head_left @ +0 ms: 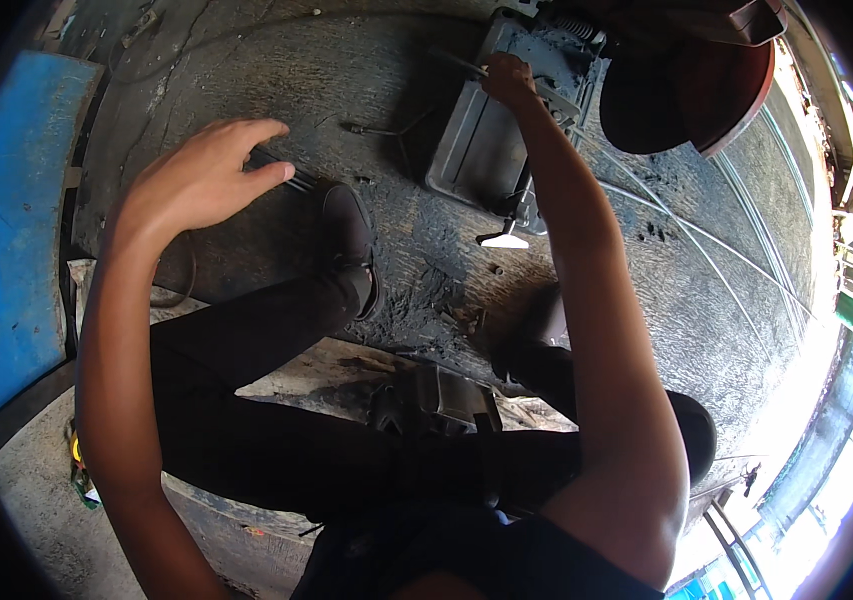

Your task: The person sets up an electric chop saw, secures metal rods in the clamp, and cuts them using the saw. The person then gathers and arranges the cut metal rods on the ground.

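My left hand (202,178) hovers at the left, above the floor near my shoe (349,235). Its thumb and index finger are apart, and the other fingers are hidden behind the palm. Just past the thumb tip, a few thin dark rods (301,183) show beside the shoe; whether they touch the hand I cannot tell. My right hand (510,80) reaches forward over the grey metal base (477,150) of a cut-off saw. Its fingers are closed around a thin metal rod (459,62) lying across the base. The saw's round dark red guard (747,95) stands to the right.
A T-shaped handle (503,240) sticks out from the saw base's near end. A dark T-shaped tool (377,130) lies left of the saw. Long thin rods (687,225) stretch across the floor at right. A blue panel (17,220) stands at far left.
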{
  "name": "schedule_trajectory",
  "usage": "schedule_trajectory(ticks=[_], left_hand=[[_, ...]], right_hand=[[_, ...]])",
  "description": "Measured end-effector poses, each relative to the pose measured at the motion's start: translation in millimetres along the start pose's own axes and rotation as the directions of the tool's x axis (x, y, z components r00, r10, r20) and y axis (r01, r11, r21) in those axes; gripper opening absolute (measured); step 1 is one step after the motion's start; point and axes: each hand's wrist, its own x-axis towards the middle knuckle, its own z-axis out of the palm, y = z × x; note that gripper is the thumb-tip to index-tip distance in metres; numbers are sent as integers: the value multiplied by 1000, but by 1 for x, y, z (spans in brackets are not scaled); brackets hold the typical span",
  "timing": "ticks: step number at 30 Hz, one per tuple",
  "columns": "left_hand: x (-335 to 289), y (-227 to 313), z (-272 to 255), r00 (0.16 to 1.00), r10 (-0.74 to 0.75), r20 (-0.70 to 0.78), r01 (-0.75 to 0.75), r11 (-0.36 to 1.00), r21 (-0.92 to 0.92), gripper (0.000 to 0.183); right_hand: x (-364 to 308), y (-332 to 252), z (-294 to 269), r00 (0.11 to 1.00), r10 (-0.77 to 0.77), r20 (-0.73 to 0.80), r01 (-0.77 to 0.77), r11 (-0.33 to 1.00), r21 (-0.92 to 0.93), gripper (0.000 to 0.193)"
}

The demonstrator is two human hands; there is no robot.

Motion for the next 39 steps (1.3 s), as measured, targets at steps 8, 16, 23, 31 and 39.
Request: schedule_trajectory(ticks=[8,16,23,31,39], left_hand=[[-1,4,-1,1000,8,-4,-8,1000,6,52],[0,33,-12,999,51,-9,-51,998,-35,51],[18,68,-25,966,221,-137,-217,975,46,51],[42,183,-96,756,391,-525,-569,789,-233,73],[137,292,-147,682,574,-453,-665,745,-58,60]], right_hand=[[0,1,-4,999,-12,45,16,997,-80,36],[-44,-63,-31,909,-13,-417,27,999,28,45],[-172,-135,-229,957,-280,74,154,710,687,27],[-130,4,-427,541,32,-840,4,999,40,35],[-69,120,-364,698,-597,-396,-140,428,-893,22]])
